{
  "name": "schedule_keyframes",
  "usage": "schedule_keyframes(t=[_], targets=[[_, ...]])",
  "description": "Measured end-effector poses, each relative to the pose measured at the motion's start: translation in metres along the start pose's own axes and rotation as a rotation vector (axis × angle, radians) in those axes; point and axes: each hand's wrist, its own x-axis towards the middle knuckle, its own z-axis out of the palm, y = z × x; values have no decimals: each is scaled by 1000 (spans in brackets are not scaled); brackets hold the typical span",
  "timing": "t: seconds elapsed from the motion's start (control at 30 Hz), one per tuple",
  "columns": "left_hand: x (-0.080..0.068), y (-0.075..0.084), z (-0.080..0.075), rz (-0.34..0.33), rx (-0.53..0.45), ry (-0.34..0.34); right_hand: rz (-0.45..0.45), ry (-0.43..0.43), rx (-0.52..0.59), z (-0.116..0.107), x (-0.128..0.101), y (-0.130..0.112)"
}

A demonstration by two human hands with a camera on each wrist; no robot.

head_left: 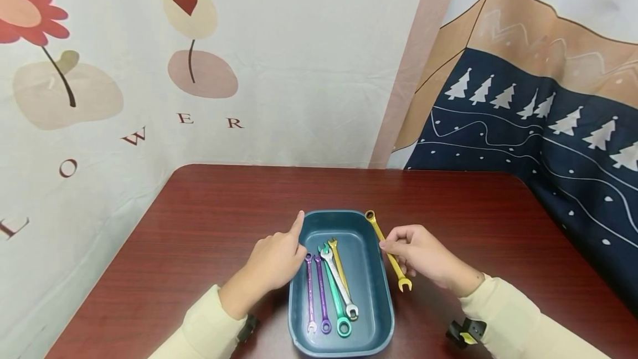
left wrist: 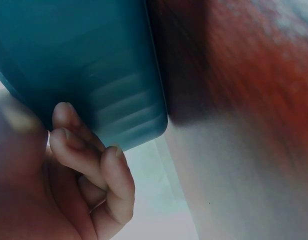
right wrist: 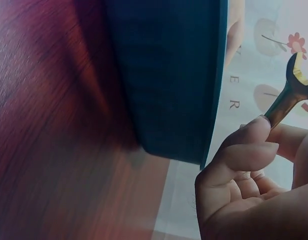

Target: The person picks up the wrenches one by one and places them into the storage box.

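- Our left hand (head_left: 277, 260) rests against the left wall of the teal tray (head_left: 379, 287), fingers curled, forefinger out, its grip holding nothing.
- Our right hand (head_left: 421, 254) pinches the yellow wrench (head_left: 386, 244) mid-shank, just right of the tray above the desk (head_left: 209, 220).
- We judge the wrench stiff, slick and fairly light; mid-shank balances best.

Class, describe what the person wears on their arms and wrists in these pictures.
Both arms wear long cream sleeves, left sleeve and right sleeve. A small black device sits under the left wrist; a black device with a yellow patch sits under the right. Both hands are bare.
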Motion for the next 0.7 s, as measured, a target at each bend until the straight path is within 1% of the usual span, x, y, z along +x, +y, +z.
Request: schedule_keyframes(t=[0.23, 0.4, 0.7], targets=[[-1, 1, 0, -1, 3, 1, 8, -35, 52, 7, -2, -6], [0, 0, 0, -3, 1, -2, 31, -60, 103, 14, -1, -14], [1, 0, 1, -5, 4, -1, 48, -99, 140, 36, 0, -26]])
